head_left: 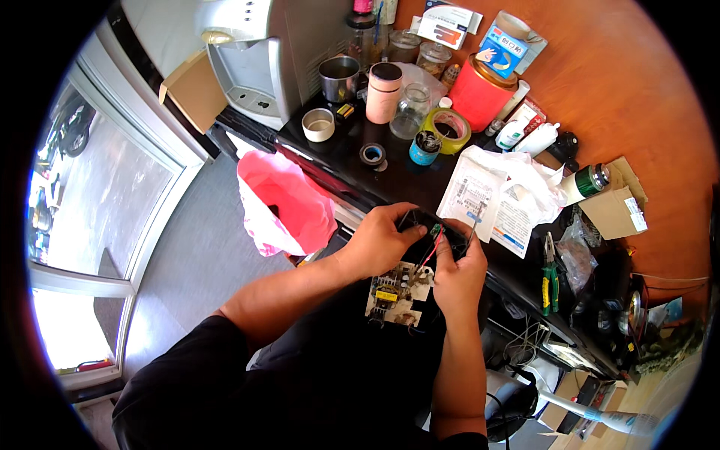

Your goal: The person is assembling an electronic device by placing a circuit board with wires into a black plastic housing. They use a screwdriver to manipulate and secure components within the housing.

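From the head camera looking down, both your forearms rise from the lower edge and meet at the middle of the frame, just off the near edge of a dark worktop [397, 176]. Your left hand [379, 241] is closed in a pinch on the top left corner of a small black casing [421, 222], and your right hand [459, 270] is curled around its right side, fingers closed near a thin red wire [430, 253] that runs down from the casing. Just below your hands, over your dark lap, sits a bare circuit board [396, 292] with a yellow-taped transformer, already out of any housing; the wire seems to join it to the casing, so by the look of it the two parts are open but not yet separated. Whether any solder joint or connector is loose is too small to tell. Room is tight ahead: the worktop is crowded with jars, a roll of yellow tape [448, 127], a red canister [480, 94] and white paper packets [499, 199] just beyond your right hand. Green-handled pliers [550, 281] lie near, to your right. To your left a pink plastic bag [285, 202] hangs at the counter edge, with open grey floor beyond it.
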Tool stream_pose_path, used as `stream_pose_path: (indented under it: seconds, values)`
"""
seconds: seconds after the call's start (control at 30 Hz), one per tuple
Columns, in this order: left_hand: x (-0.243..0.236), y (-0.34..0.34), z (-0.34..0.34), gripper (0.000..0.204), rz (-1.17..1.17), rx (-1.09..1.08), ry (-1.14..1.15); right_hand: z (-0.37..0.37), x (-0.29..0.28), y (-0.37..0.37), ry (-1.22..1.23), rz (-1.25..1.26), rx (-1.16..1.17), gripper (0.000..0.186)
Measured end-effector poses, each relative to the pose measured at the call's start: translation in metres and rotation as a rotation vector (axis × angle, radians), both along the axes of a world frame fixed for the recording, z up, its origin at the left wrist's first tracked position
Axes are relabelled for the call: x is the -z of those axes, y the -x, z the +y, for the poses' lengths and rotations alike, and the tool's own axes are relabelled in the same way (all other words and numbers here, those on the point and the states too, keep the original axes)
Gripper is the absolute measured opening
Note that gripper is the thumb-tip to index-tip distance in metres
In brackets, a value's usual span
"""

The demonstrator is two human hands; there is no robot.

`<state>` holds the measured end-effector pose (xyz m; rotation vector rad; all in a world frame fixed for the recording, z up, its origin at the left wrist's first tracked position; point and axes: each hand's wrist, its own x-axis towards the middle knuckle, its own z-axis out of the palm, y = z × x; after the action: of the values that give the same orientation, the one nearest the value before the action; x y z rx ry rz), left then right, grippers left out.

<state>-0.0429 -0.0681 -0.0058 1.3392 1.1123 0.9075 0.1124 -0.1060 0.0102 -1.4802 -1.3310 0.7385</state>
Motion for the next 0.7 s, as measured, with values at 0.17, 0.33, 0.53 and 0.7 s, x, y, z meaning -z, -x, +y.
stream_pose_path:
  seconds: [0.17, 0.33, 0.53, 0.7]
  values:
    - [-0.003, -0.001, -0.002, 0.022, -0.12, -0.013, 0.011, -0.001, 0.002, 0.002, 0.026, 0.042, 0.03, 0.021]
    - [-0.006, 0.0, -0.003, 0.022, -0.05, -0.007, 0.003, -0.002, -0.004, 0.005, 0.023, -0.019, 0.052, 0.022]
    - [-0.003, 0.002, -0.004, 0.024, -0.154, 0.028, 0.032, -0.004, -0.004, 0.003, -0.003, -0.045, 0.037, 0.023]
    - [-0.004, 0.005, -0.004, 0.023, -0.229, 0.069, -0.035, -0.006, -0.005, 0.005, -0.082, -0.05, 0.02, 0.023]
